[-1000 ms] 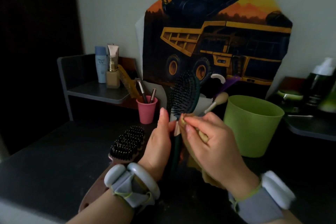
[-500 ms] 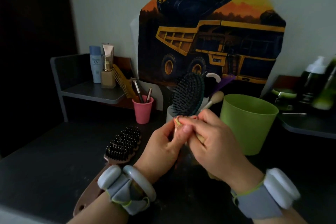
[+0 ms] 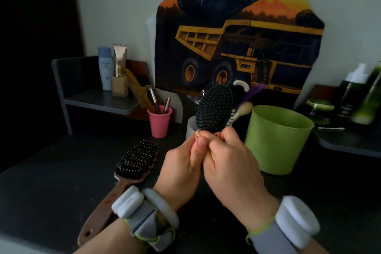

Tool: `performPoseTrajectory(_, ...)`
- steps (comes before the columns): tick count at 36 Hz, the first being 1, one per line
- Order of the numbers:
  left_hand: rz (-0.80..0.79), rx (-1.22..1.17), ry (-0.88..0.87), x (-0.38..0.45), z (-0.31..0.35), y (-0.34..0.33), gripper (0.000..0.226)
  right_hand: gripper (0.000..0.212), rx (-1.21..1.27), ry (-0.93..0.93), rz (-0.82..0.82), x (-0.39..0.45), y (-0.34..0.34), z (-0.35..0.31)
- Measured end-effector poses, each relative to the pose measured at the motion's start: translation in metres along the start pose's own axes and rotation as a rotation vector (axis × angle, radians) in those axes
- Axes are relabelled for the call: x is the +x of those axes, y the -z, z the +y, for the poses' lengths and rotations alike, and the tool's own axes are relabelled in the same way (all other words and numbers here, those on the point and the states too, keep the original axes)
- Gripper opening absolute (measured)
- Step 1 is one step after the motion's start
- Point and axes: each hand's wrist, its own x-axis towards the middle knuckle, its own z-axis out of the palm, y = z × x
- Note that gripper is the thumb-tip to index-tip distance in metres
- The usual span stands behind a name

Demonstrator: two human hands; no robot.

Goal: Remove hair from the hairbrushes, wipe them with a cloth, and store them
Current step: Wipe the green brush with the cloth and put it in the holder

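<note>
Left of the left hand, a brown bristle brush lies on the tabletop. The dark paddle brush, since turned bristles-forward, is gripped by its handle; wiping seems underway. The right hand pinches a tan cloth. "UV" is readable on the far-left blue tube.

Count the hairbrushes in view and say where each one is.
2. The dark oval hairbrush is held upright by both hands, left hand and right hand. The brown hairbrush lies bristles up on the dark table. Others may be hidden in the white cup.
</note>
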Motion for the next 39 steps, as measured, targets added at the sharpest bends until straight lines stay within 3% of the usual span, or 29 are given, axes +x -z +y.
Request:
performPoseTrajectory(4, 0.081, -0.107, 0.057, 0.001, 0.002, 0.000, 0.050, 0.032, 0.070, 0.067, 0.037, 0.005, 0.002, -0.001)
performPoseTrajectory(9, 0.083, -0.148, 0.139, 0.005, -0.002, 0.001, 0.085, 0.026, 0.185, 0.133, 0.054, 0.008, 0.005, 0.005)
performPoseTrajectory(14, 0.056, -0.294, 0.261, 0.008, 0.004, 0.003, 0.075, 0.021, 0.364, 0.136, -0.077, 0.005, 0.008, 0.010)
performPoseTrajectory(16, 0.071, -0.371, 0.330, 0.010, 0.003, 0.005, 0.082, 0.021, 0.391, 0.161, -0.103, 0.001, 0.007, 0.006)
performPoseTrajectory(19, 0.075, -0.413, 0.348, 0.011, 0.006, 0.007, 0.074, 0.026, 0.391, 0.162, 0.041, 0.003, 0.007, 0.004)
performPoseTrajectory(23, -0.028, -0.415, 0.327, 0.010, 0.007, 0.002, 0.086, 0.030, 0.332, 0.112, 0.128, 0.005, 0.004, 0.010)
performPoseTrajectory(28, 0.027, -0.425, 0.352, 0.010, 0.008, 0.004, 0.087, 0.031, 0.400, 0.131, 0.014, 0.002, -0.004, 0.007)
performPoseTrajectory(34, 0.084, -0.811, 0.657, 0.018, 0.013, 0.012, 0.093, 0.029, 0.472, 0.196, -0.178, -0.001, -0.005, 0.000)
performPoseTrajectory(39, 0.129, -0.978, 0.735, 0.023, 0.010, 0.019, 0.066, 0.024, 0.579, 0.214, -0.313, -0.002, -0.002, -0.001)
